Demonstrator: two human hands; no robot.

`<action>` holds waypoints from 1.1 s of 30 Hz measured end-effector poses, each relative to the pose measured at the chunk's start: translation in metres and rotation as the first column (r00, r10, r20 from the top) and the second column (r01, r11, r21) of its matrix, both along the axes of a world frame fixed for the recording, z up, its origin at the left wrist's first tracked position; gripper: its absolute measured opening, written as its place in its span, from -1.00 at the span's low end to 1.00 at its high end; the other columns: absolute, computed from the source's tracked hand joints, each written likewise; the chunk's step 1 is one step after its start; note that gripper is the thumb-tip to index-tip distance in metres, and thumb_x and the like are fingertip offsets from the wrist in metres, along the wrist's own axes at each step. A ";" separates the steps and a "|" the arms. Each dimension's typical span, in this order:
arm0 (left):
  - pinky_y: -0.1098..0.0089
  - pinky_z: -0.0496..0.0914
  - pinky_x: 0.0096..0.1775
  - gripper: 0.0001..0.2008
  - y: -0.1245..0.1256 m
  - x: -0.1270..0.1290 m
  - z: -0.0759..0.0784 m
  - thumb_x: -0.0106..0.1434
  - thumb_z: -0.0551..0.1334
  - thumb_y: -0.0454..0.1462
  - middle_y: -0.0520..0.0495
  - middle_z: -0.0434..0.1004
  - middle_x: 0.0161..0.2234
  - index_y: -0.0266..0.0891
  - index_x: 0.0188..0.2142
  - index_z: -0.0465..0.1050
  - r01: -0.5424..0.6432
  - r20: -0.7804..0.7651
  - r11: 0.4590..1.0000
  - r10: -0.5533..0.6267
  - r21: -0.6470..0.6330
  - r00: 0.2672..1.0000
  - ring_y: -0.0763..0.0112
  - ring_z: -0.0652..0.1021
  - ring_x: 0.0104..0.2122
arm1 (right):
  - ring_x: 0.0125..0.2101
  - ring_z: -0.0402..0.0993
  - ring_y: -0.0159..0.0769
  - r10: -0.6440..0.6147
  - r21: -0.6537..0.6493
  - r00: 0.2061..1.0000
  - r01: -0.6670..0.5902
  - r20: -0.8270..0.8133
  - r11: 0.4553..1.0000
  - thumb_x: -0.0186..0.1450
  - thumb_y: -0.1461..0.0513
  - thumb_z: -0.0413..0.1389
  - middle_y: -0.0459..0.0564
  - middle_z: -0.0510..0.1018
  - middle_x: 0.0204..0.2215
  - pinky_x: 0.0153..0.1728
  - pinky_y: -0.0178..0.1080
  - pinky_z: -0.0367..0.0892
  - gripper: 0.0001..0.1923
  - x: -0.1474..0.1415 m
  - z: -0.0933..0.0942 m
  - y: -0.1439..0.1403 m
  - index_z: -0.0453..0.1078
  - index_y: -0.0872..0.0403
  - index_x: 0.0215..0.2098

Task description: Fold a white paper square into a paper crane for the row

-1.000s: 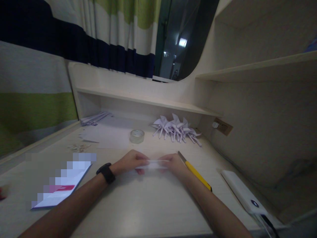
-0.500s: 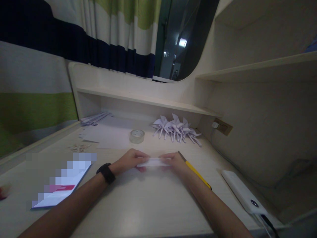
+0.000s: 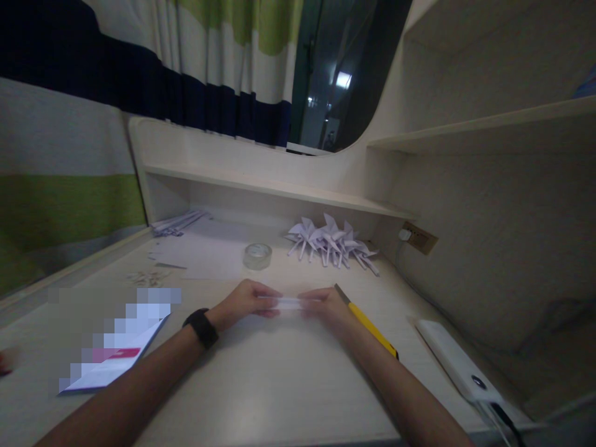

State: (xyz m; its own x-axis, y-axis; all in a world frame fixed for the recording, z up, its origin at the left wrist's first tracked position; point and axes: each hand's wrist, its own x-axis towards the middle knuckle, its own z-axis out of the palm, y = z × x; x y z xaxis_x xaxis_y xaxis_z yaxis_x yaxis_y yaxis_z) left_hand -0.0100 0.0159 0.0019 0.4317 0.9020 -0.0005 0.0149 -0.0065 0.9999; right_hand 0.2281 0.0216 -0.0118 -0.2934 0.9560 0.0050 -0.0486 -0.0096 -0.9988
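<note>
A narrow folded strip of white paper [image 3: 288,303] is held level just above the pale desk [image 3: 261,385], one end in each hand. My left hand [image 3: 244,300], with a black watch [image 3: 200,326] on its wrist, pinches the strip's left end. At the strip's right end my right hand [image 3: 326,305] has its fingers closed on the paper. A yellow utility knife [image 3: 367,323] lies on the desk right beside my right hand and forearm.
A roll of clear tape [image 3: 257,255] and a pile of folded paper cranes [image 3: 333,243] sit at the back under a low shelf [image 3: 279,189]. Paper strips [image 3: 179,222] lie back left, a booklet [image 3: 116,347] front left, a white power bank [image 3: 459,366] at right.
The paper strip between my hands has become narrower, and my fingers have closed in a little over it. My arms have stayed in place.
</note>
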 end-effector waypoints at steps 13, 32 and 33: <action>0.29 0.50 -0.28 -0.59 0.004 -0.001 -0.008 0.04 0.39 -0.09 -0.19 0.63 -0.37 -0.35 -0.21 0.57 0.017 -0.108 1.000 -0.014 0.027 0.994 0.25 0.61 -0.39 | -0.58 0.44 -0.33 -0.057 0.050 0.987 0.050 0.149 0.997 -0.10 0.16 0.38 0.00 0.55 -0.59 -0.47 -0.27 0.38 -0.68 -0.008 0.013 -0.009 0.57 0.22 -0.43; 0.24 0.50 -0.19 -0.61 0.003 -0.001 -0.001 0.01 0.40 -0.09 -0.16 0.60 -0.30 -0.36 -0.26 0.58 0.025 -0.014 1.000 -0.025 0.014 1.000 0.26 0.59 -0.33 | -0.54 0.53 -0.29 0.078 -0.010 0.991 -0.077 0.105 0.997 -0.08 0.04 0.37 0.13 0.61 -0.50 -0.45 -0.25 0.45 -0.46 0.009 0.000 0.006 0.54 0.24 -0.24; 0.23 0.49 -0.17 -0.61 0.003 -0.002 -0.001 0.01 0.41 -0.11 -0.17 0.61 -0.28 -0.35 -0.24 0.59 0.022 -0.004 1.000 -0.022 0.014 1.000 0.27 0.59 -0.31 | -0.53 0.53 -0.30 0.068 -0.008 0.994 -0.067 0.089 0.998 -0.09 0.05 0.38 0.13 0.61 -0.49 -0.43 -0.25 0.45 -0.45 0.010 -0.001 0.007 0.54 0.24 -0.23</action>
